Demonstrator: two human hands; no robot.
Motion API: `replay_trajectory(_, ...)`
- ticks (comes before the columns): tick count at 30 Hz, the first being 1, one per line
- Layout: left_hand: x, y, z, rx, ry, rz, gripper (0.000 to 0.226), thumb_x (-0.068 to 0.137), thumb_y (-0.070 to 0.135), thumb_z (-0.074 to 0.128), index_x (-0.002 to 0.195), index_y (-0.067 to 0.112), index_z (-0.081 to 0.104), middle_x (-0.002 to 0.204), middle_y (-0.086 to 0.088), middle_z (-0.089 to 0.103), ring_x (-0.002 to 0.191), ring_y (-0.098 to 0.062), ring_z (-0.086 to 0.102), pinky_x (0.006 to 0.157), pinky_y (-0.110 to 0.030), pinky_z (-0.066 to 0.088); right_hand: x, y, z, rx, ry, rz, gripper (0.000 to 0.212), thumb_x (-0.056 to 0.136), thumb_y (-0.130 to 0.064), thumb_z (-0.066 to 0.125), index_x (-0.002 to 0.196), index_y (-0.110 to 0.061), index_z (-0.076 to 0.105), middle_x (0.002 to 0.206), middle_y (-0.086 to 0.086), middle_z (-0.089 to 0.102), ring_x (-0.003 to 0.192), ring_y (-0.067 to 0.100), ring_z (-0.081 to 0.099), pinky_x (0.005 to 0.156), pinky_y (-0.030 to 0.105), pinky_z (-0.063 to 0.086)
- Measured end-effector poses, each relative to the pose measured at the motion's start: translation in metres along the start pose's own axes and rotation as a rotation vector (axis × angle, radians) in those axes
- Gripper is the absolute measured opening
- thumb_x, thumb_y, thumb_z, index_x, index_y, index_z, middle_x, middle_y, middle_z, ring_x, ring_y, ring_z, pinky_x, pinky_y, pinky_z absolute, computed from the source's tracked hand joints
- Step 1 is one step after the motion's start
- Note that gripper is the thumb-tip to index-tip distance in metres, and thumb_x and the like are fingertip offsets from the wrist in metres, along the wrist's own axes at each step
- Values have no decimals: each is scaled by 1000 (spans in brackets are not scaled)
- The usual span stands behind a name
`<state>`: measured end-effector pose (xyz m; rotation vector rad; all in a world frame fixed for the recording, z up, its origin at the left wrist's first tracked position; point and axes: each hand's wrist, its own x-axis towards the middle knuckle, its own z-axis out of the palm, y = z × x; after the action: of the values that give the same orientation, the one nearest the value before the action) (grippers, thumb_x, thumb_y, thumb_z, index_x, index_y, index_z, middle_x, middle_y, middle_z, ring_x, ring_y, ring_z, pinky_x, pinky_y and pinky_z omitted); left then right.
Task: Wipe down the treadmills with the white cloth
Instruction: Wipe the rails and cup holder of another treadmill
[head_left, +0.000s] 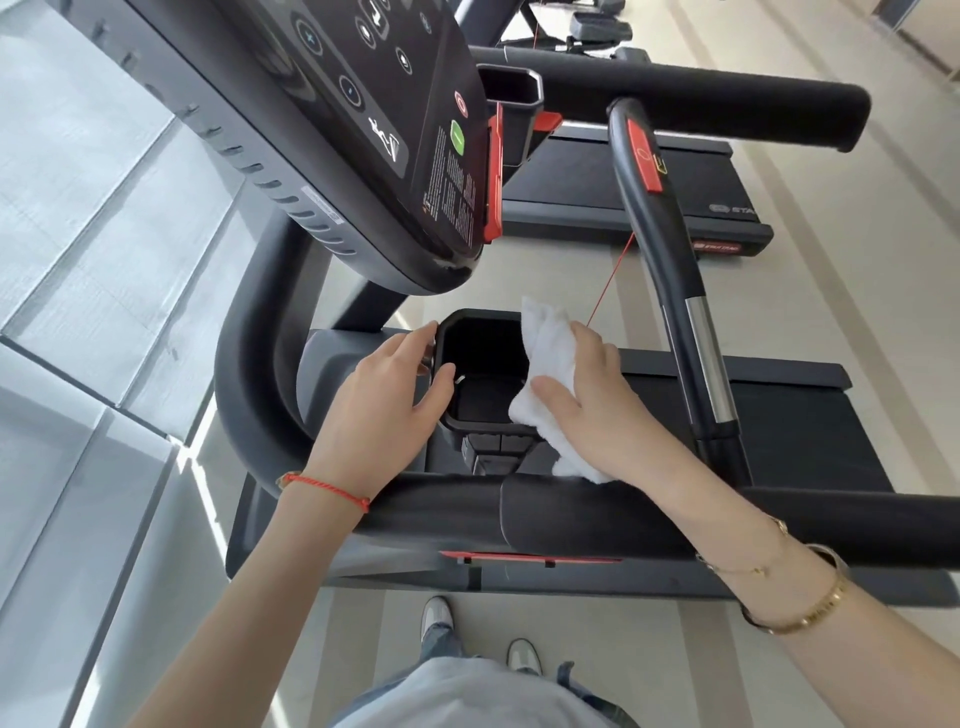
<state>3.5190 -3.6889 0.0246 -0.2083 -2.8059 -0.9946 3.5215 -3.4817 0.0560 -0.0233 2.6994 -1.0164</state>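
Note:
The near treadmill's black cup holder (480, 402) sits below its tilted console (395, 130). My left hand (384, 395) grips the holder's left rim, thumb on the edge. My right hand (592, 400) presses a crumpled white cloth (545, 364) against the holder's right rim; part of the cloth hangs below my palm. A padded black handlebar (597, 519) crosses under both wrists.
A curved inner handle (670, 270) with a red stop button rises right of my right hand, with a thin red safety cord beside it. A second treadmill (649, 176) stands beyond. A glass wall (88, 260) runs along the left. My shoes (436, 618) stand on pale floor.

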Motion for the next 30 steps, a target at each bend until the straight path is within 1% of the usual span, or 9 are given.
replay_trajectory(5,-1,-2,0,1,-14,10,50,99,33,53,145,14,49,118,-2,66,104,-15,61,87,-26,47,-26,5,-5,-34,69,-164,53,103,-30,41,150,-35,19,141,-11,24,109,9,41,87,25,33)
replay_trajectory(8,-2,-7,0,-24,-24,38,46,103,29,47,145,12,49,117,-3,66,102,-20,63,88,-32,51,-27,8,-5,-152,84,-403,48,102,-32,41,149,-35,29,140,-13,30,131,7,30,103,22,29)
replay_trajectory(10,-3,-9,-1,-61,-8,46,41,104,23,43,143,11,52,119,-4,67,104,-22,63,89,-20,44,-19,13,-6,-267,-12,-550,47,101,-38,39,146,-26,39,139,-6,38,134,14,30,111,25,25)
replay_trajectory(14,-3,-7,-5,-124,37,5,38,105,20,40,135,11,60,114,-4,69,105,-17,61,85,3,30,-2,10,3,-544,-30,-682,49,99,-43,36,127,-10,59,122,7,58,113,29,51,105,39,30)
replay_trajectory(17,-4,-4,-6,-151,48,3,35,104,20,42,133,13,61,102,7,63,90,-1,54,81,5,31,7,-9,19,-637,9,-690,47,98,-42,34,111,-9,64,104,7,63,92,28,57,88,39,39)
replay_trajectory(20,-5,-5,-4,-168,37,-9,35,102,21,48,135,16,60,104,13,58,81,9,55,81,4,34,9,-11,20,-651,1,-678,44,97,-42,35,105,-9,64,91,5,62,78,27,55,76,41,44)
replay_trajectory(22,-4,-6,-3,-158,25,-12,38,101,24,50,137,18,57,108,15,58,85,16,55,82,2,36,4,3,7,-629,16,-714,40,97,-42,41,107,-11,64,92,3,60,82,26,55,82,39,42)
replay_trajectory(26,-5,-5,-4,-134,15,5,39,100,25,52,139,20,55,109,14,60,91,3,57,85,-6,39,-3,21,-13,-615,-5,-724,39,97,-44,43,114,-15,63,106,0,59,102,24,53,97,36,37)
replay_trajectory(30,-5,-8,-2,-132,13,19,40,99,24,54,138,16,56,110,9,64,91,6,54,84,4,35,12,-5,15,-682,24,-680,47,97,-49,34,92,-15,67,83,0,61,80,25,55,83,40,42)
